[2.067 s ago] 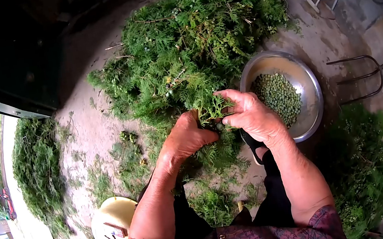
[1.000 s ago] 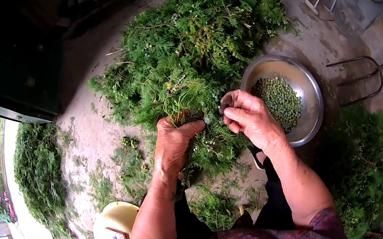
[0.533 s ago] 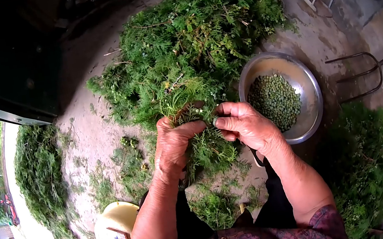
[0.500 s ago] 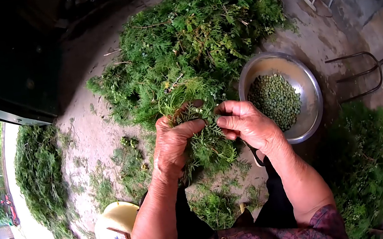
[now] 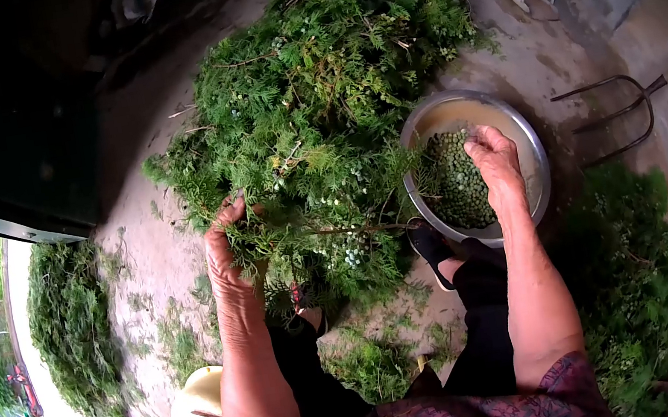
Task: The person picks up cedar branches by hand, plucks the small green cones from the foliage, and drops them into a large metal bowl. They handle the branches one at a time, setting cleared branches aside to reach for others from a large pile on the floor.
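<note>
My left hand (image 5: 228, 237) is closed around a leafy evergreen branch (image 5: 337, 230) with pale blue-green cones on it. The branch stretches rightward in front of my knees. Above the metal basin (image 5: 539, 152) is my right hand (image 5: 496, 158), its fingers drawn together. Whatever those fingers hold, if anything, is hidden. Small round green cones (image 5: 459, 181) cover the basin's floor, on its left side. Just beyond my hands rises a big heap of cut evergreen branches (image 5: 307, 83).
A pitchfork head (image 5: 643, 110) lies to the right of the basin. More greenery piles up at the right (image 5: 617, 252) and left (image 5: 70, 317). A pale yellow round stool (image 5: 199, 401) stands by my left forearm. My shoe (image 5: 428, 250) is close to the basin.
My hands were together over a sprig. Now the right hand has moved right, over the basin, and the left has moved left with a longer branch in it.
</note>
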The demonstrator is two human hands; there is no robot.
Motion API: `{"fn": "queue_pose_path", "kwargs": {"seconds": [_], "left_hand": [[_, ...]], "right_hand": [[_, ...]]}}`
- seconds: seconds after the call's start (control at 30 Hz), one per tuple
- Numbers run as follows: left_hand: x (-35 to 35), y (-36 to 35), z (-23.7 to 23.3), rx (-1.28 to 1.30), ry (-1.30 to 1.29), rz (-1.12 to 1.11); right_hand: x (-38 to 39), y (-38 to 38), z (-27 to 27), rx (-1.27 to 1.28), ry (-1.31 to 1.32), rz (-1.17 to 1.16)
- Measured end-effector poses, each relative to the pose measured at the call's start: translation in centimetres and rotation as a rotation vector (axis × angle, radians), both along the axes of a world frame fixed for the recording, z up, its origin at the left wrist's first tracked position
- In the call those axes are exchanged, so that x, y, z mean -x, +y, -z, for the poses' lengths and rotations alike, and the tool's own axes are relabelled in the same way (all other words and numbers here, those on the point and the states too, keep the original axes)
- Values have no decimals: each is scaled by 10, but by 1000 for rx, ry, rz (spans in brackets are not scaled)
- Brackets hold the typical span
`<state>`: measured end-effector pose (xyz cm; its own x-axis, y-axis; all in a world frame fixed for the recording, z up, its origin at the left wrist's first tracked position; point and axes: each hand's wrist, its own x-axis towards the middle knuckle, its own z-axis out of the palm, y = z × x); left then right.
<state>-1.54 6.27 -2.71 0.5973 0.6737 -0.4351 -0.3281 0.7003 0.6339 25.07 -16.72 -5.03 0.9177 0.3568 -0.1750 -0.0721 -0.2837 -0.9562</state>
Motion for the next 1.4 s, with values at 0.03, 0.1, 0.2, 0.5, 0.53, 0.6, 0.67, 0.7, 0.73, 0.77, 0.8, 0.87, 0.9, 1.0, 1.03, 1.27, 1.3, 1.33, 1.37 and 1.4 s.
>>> {"fn": "queue_pose_path", "kwargs": {"seconds": [0.03, 0.1, 0.2, 0.5, 0.53, 0.6, 0.67, 0.7, 0.73, 0.77, 0.8, 0.87, 0.9, 1.0, 1.03, 1.27, 1.3, 1.33, 1.37, 1.4], "left_hand": [[-2, 2, 5, 65, -53, -68], [4, 6, 10, 81, -98, -75], [5, 3, 4, 64, -128, -74], [4, 1, -3, -83, -150, -172], [4, 0, -4, -111, -133, -226], [10, 8, 7, -276, -196, -49], [14, 9, 6, -282, -269, -4], [11, 1, -2, -302, -248, -37], [12, 2, -1, -262, -274, -46], [12, 4, 2, -220, -298, -56], [13, 7, 6, -177, -320, -68], [13, 4, 10, -246, -423, -16], [10, 1, 8, -137, -423, -31], [7, 13, 14, 125, -401, -188], [9, 12, 17, 120, -331, -201], [13, -11, -4, -16, -26, -200], [14, -11, 8, -48, 14, -194], [19, -14, 17, -34, -19, -183], [18, -25, 20, -98, 51, -159], [16, -39, 21, -163, 123, -138]], "right_hand": [[0, -2, 6, 0, -31, -49], [12, 2, -7, -26, 42, -74], [17, 1, -5, 75, 33, -351], [60, 15, -17, 125, -74, -765], [62, 18, -12, 40, 65, -721], [67, 27, 2, -102, 218, -636], [71, 32, 5, -252, 334, -612], [73, 33, 4, -326, 393, -600], [71, 32, 7, -190, 240, -667], [68, 32, 3, -51, 89, -731], [69, 33, -1, 87, -62, -793], [72, 28, -6, 275, -282, -879], [71, 27, -10, 298, -258, -934], [75, 22, -13, 7, 123, -955], [76, 21, -13, -5, 163, -918], [82, 7, -22, -206, 421, -690], [87, 6, -24, -262, 457, -626], [93, 4, -26, -317, 492, -560], [100, 3, -27, -348, 533, -508], [109, 0, -30, -387, 571, -488]]}}
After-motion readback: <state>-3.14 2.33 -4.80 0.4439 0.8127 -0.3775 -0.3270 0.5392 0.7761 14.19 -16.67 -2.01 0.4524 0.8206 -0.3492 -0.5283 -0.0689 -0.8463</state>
